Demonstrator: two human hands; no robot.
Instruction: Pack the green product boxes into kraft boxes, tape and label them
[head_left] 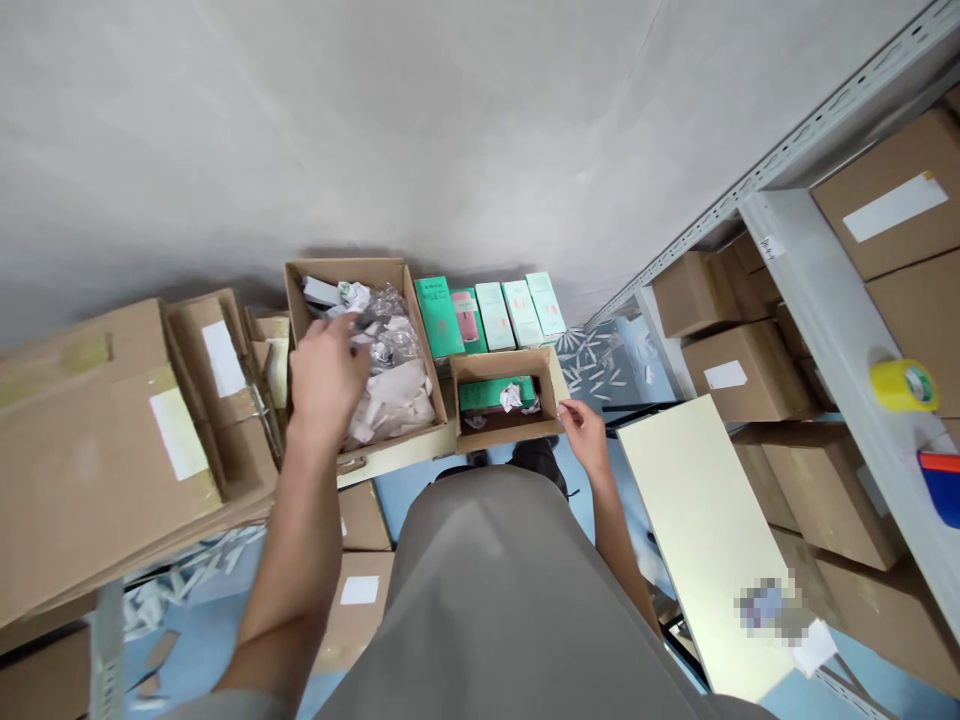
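My left hand is over the left part of an open cardboard box filled with crumpled paper and clear plastic wrap. Its thumb and forefinger are apart, and I see nothing between them. With my right hand, I pinch the right edge of a smaller open cardboard box. Inside that box lies a green carton, with a wad of crumpled paper resting on it.
Several green and white cartons stand in a row by the wall. Flattened cardboard is stacked at left. A pale board and a shelf rack with brown boxes and yellow tape are at right. Paper scraps litter the floor.
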